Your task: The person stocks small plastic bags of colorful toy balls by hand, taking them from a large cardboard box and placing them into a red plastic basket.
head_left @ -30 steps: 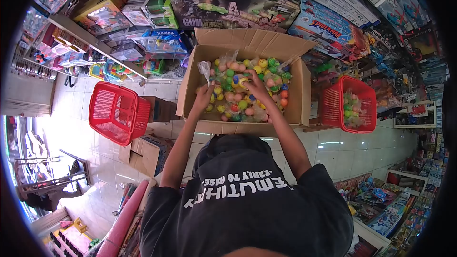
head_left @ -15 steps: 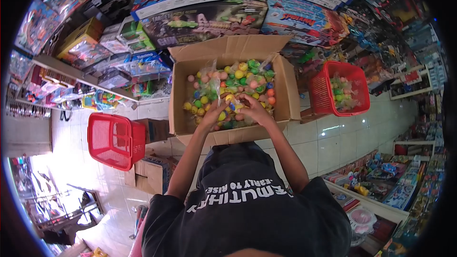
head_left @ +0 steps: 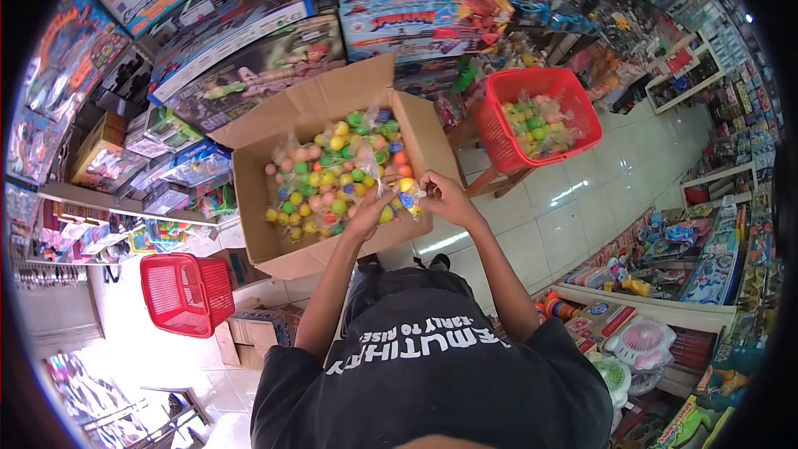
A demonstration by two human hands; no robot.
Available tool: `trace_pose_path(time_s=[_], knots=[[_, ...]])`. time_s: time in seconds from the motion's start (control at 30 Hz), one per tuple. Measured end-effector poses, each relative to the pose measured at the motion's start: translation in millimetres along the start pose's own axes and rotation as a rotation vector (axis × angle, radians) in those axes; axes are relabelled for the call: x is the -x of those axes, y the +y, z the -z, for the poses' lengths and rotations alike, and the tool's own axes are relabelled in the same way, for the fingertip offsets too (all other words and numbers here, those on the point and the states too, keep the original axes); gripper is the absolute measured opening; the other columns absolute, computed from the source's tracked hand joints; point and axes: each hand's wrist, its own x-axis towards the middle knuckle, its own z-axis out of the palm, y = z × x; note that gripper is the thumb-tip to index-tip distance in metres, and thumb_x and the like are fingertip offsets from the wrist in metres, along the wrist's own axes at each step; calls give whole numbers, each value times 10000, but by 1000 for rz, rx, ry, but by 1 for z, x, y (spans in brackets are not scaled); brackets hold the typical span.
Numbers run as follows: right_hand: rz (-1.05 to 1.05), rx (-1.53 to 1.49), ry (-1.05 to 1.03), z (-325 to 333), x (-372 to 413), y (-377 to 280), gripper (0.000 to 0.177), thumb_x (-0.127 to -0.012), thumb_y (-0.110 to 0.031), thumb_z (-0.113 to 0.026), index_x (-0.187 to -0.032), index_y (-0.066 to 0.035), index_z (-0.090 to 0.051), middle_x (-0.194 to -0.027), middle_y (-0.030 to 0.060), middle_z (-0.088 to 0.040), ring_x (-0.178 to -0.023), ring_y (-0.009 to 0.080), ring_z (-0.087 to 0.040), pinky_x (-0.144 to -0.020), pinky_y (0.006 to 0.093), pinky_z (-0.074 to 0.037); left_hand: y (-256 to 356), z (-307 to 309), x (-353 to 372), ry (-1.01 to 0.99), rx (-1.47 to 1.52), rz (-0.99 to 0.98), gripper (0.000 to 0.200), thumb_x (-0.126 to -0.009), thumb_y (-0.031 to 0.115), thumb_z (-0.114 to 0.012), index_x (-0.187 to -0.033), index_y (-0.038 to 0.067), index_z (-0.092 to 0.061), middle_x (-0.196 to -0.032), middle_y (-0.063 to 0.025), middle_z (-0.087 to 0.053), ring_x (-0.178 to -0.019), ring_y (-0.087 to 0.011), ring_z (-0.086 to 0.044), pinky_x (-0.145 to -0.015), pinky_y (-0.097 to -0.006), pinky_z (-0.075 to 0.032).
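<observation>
A large open cardboard box (head_left: 249,199) is filled with clear plastic bags of small coloured balls (head_left: 320,179) in yellow, green, pink, orange and blue. Over its near right edge I hold one clear bag of balls (head_left: 407,198), with yellow and blue ones showing. My left hand (head_left: 368,216) is closed on the left side of this bag. From the right, my right hand (head_left: 447,199) pinches the plastic. Some fingertips are hard to make out against the shiny film.
On the right, a red basket (head_left: 490,120) holds more bagged balls and rests on a wooden stool (head_left: 501,184). Another red basket (head_left: 184,293) is at the left by small cartons (head_left: 251,334). Shelves of boxed toys (head_left: 424,21) surround the tiled floor (head_left: 540,237).
My view has turned to the right, so the box and baskets appear further left. Both hands have moved with the bag from over the box's middle to its near right edge.
</observation>
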Motion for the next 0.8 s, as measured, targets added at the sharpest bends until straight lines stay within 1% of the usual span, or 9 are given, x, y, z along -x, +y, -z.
trace_pose_path(time_s=[0.1,0.17,0.2,0.33,0.4,0.53,0.6,0.63,0.8], knots=[[70,-38,26,27,24,11,240,-733,-77,-655,-818,-49,-432,-726,-18,-431,-663,69,-416,-573,228,-366,-12,-40,-12,-48,-78,-39,427,-877,300,-539,-1223,85,-412,-1041,-20,-519,-873,-95,-518,-555,-217,-472],[77,-25,81,43,41,17,240,-732,-68,-650,-820,-54,-427,-735,-20,-426,-666,70,-410,-576,227,-364,-17,-66,-19,-63,-218,-72,453,-847,283,-586,-1215,80,-416,-1053,-21,-510,-889,-94,-509,-558,-223,-470],[85,-11,127,50,50,20,242,-730,-58,-645,-822,-59,-421,-743,-22,-422,-669,71,-404,-579,226,-363,-21,-77,-22,-69,-221,-68,453,-847,283,-586,-1215,80,-416,-1053,-21,-510,-889,-94,-509,-558,-223,-470],[50,-49,152,87,84,35,233,-740,-58,-642,-828,-57,-426,-756,-23,-423,-687,67,-411,-595,224,-370,-45,-120,-42,-73,-146,-19,455,-823,243,-614,-1206,88,-425,-1035,-21,-526,-846,-88,-522,-550,-211,-464],[-15,-94,122,109,102,36,198,-762,-56,-637,-875,-41,-475,-761,-28,-446,-699,50,-432,-613,213,-379,-60,-137,-53,-96,-118,-4,453,-821,238,-615,-1206,92,-427,-1026,-19,-533,-831,-86,-526,-546,-206,-461],[-69,-178,158,146,135,47,197,-784,-64,-632,-944,-25,-524,-760,-32,-476,-693,33,-449,-613,198,-386,-77,-171,-76,-146,-64,21,425,-814,247,-625,-1174,106,-449,-1027,-12,-557,-847,-85,-548,-555,-207,-467],[-131,-221,208,161,147,52,197,-796,-63,-625,-973,-17,-552,-755,-37,-502,-674,31,-463,-597,188,-387,-81,-187,-84,-145,-59,21,423,-816,237,-623,-1173,100,-442,-1000,-10,-569,-813,-76,-554,-546,-198,-464],[-97,-200,276,165,152,53,197,-788,-93,-642,-945,-9,-558,-697,-29,-513,-611,28,-445,-537,188,-363,-81,-196,-89,-146,-67,23,428,-815,234,-624,-1176,97,-438,-985,-9,-574,-795,-73,-555,-543,-196,-462],[-156,-90,350,190,165,53,185,-791,-119,-638,-887,-2,-531,-645,-14,-482,-579,40,-433,-508,206,-353,-77,-229,-114,-191,-158,33,418,-812,230,-629,-1159,83,-449,-991,-22,-567,-791,-86,-555,-538,-202,-458]])
